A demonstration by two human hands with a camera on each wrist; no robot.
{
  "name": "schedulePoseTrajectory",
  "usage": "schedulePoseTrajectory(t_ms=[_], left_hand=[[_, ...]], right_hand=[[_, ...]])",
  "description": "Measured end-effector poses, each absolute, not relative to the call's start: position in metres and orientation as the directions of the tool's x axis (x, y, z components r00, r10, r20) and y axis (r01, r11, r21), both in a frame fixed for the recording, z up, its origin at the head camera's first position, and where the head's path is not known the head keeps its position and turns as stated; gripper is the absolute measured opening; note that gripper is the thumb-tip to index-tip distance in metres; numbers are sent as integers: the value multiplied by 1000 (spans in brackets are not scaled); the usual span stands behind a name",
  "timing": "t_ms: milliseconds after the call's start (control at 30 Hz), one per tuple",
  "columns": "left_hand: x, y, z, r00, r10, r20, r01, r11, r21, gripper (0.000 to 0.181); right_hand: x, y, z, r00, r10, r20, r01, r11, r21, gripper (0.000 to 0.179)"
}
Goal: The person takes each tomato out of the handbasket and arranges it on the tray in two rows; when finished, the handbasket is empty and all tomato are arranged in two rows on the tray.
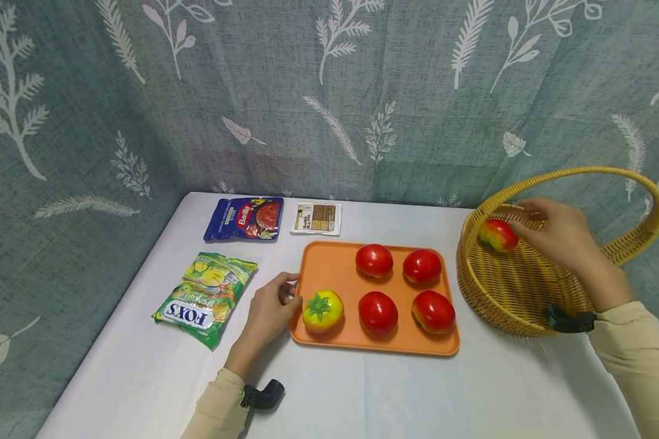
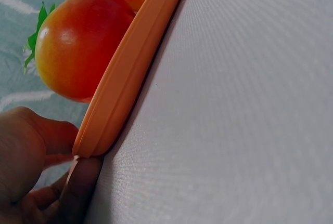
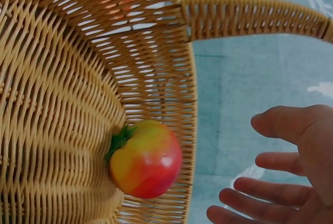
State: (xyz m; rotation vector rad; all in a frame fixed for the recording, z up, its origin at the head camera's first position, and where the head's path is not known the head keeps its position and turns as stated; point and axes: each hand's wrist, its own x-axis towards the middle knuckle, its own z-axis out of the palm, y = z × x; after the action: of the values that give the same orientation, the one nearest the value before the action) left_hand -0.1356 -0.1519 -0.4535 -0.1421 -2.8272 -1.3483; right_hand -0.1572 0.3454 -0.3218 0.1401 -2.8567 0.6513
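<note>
An orange tray (image 1: 329, 256) lies on the table with several red tomatoes (image 1: 378, 313) on it; one yellow-red tomato (image 1: 323, 311) shows its green leafy top. My left hand (image 1: 271, 308) pinches the tray's left edge, with fingertips above and below the rim in the left wrist view. To the right stands a wicker basket (image 1: 467, 268) with a tall arched handle. Inside, against its far wall, rests a single tomato (image 3: 146, 159). My right hand (image 1: 562, 235) is over the basket, its fingers spread and apart from that tomato in the right wrist view.
Left of the tray lies a green Fox's candy bag (image 1: 205, 296). Behind it are a blue Barilla pouch (image 1: 244, 218) and a small white-and-brown packet (image 1: 315, 219). A patterned grey-green cloth (image 1: 285, 122) hangs behind the white table (image 1: 329, 390).
</note>
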Motion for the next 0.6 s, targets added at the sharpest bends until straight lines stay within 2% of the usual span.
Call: schedulePoseTrajectory(t_ms=[300, 600], left_hand=[[-136, -152, -457, -993, 70, 91, 115, 620, 776, 39], [-135, -152, -454, -996, 69, 59, 89, 626, 775, 40]], right_hand=[[-172, 354, -334, -998, -5, 65, -30, 917, -398, 65], [-182, 358, -347, -999, -35, 30, -43, 929, -367, 68]])
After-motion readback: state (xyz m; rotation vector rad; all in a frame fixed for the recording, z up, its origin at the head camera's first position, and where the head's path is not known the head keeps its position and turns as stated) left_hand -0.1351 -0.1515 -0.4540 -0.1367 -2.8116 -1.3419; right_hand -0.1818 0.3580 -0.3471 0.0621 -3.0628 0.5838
